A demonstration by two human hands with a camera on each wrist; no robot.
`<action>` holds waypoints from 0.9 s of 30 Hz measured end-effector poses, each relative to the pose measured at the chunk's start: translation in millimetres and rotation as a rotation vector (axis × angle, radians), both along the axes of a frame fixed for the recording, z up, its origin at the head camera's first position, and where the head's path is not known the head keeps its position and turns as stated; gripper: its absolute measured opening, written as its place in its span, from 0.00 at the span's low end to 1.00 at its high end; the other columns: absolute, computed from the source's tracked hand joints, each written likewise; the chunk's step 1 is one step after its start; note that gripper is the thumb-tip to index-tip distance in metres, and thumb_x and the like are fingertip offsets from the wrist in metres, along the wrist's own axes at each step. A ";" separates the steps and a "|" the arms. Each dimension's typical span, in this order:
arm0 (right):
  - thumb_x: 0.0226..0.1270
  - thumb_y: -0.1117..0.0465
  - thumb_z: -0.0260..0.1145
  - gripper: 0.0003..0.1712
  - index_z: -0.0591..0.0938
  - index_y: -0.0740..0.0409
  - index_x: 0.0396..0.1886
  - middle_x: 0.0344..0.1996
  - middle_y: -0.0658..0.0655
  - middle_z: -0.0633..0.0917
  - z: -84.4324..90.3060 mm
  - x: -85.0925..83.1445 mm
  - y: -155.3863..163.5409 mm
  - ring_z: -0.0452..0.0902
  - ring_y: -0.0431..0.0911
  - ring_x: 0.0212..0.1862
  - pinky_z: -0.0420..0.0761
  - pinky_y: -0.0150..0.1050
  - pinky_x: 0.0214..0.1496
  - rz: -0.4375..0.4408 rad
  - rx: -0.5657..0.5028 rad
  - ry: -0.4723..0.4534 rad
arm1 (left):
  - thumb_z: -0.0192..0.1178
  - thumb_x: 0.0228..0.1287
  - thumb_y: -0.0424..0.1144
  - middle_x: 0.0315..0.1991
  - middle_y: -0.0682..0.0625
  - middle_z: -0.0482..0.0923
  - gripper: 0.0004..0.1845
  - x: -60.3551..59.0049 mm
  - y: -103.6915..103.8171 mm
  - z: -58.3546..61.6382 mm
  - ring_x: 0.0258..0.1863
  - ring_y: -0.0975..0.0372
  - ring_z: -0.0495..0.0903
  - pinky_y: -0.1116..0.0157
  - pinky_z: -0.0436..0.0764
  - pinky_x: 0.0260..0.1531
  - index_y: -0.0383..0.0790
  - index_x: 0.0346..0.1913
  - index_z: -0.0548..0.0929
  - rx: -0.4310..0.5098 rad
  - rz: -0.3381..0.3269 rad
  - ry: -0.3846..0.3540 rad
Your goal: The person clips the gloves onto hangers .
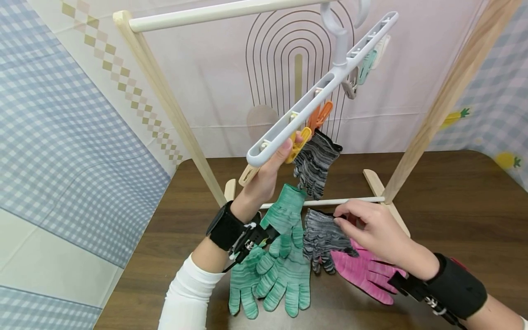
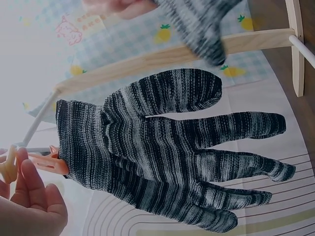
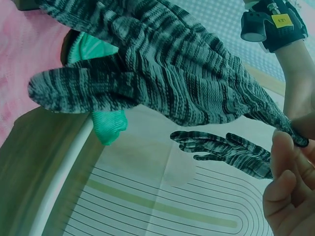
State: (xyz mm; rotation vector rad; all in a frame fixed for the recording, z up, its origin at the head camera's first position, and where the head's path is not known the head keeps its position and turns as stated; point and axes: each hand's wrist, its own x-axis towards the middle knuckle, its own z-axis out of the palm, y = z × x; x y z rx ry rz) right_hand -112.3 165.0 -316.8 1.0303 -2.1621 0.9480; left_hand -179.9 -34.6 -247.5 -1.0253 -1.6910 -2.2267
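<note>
A pale blue clip hanger (image 1: 340,72) hangs from the rack's top bar. On it, my left hand (image 1: 265,178) pinches a yellow clothespin (image 1: 301,144). Beside that, an orange clothespin (image 1: 321,117) grips the cuff of a black-and-grey striped knit glove (image 2: 152,152), whose fingers spread out in the left wrist view. Lower and to the right, my right hand (image 1: 373,227) pinches the cuff edge of a second black-and-grey glove (image 3: 182,78) between thumb and fingers. This glove dangles in front of the rack's low white bar and overlaps a pink glove (image 1: 363,268) in the head view.
Several green gloves (image 1: 286,270) lie in a pile on the brown table (image 1: 165,279). Wooden rack legs (image 1: 165,103) rise at both sides. Further clothespins (image 1: 365,66) hang at the hanger's far end, before a patterned cloth backdrop.
</note>
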 end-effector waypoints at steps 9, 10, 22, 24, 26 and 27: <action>0.46 0.73 0.65 0.13 0.78 0.52 0.29 0.22 0.42 0.74 10.4 -2.1 -1.6 0.60 0.30 0.21 0.61 0.22 0.23 -0.101 0.023 -0.013 | 0.38 0.62 0.26 0.35 0.64 0.74 0.16 3.4 0.7 3.1 0.43 0.71 0.72 0.69 0.68 0.48 0.17 0.48 0.67 -0.035 0.006 -0.048; 0.46 0.73 0.64 0.12 0.78 0.52 0.29 0.22 0.42 0.74 11.0 -2.2 -2.1 0.60 0.30 0.21 0.61 0.22 0.23 -0.107 0.021 -0.011 | 0.38 0.62 0.26 0.34 0.64 0.75 0.16 3.8 0.8 3.5 0.43 0.71 0.72 0.69 0.68 0.48 0.17 0.48 0.67 -0.033 0.008 -0.054; 0.53 0.69 0.63 0.03 0.79 0.58 0.27 0.22 0.47 0.76 16.6 -6.9 -7.7 0.61 0.30 0.22 0.62 0.23 0.23 -0.083 -0.094 0.062 | 0.42 0.59 0.24 0.31 0.63 0.77 0.13 6.0 2.4 5.8 0.38 0.69 0.75 0.70 0.70 0.43 0.17 0.44 0.70 0.030 0.030 -0.062; 0.57 0.65 0.61 0.01 0.79 0.58 0.27 0.22 0.47 0.76 17.3 -7.6 -8.2 0.61 0.31 0.21 0.62 0.24 0.23 -0.081 -0.105 0.072 | 0.43 0.58 0.23 0.30 0.63 0.78 0.12 5.2 3.4 5.4 0.38 0.69 0.75 0.69 0.70 0.43 0.18 0.42 0.72 0.056 0.027 -0.069; 0.58 0.63 0.61 0.03 0.79 0.58 0.27 0.21 0.48 0.76 18.2 -8.4 -9.0 0.61 0.31 0.21 0.62 0.24 0.22 -0.077 -0.117 0.080 | 0.43 0.58 0.23 0.30 0.63 0.78 0.11 4.7 4.2 5.1 0.38 0.69 0.75 0.69 0.70 0.44 0.19 0.40 0.73 0.068 0.026 -0.074; 0.60 0.60 0.59 0.07 0.79 0.58 0.27 0.22 0.48 0.76 18.9 -8.6 -9.3 0.61 0.31 0.21 0.62 0.24 0.22 -0.077 -0.120 0.079 | 0.44 0.57 0.24 0.30 0.63 0.78 0.11 4.5 4.5 5.0 0.38 0.69 0.75 0.69 0.70 0.44 0.19 0.40 0.73 0.074 0.025 -0.075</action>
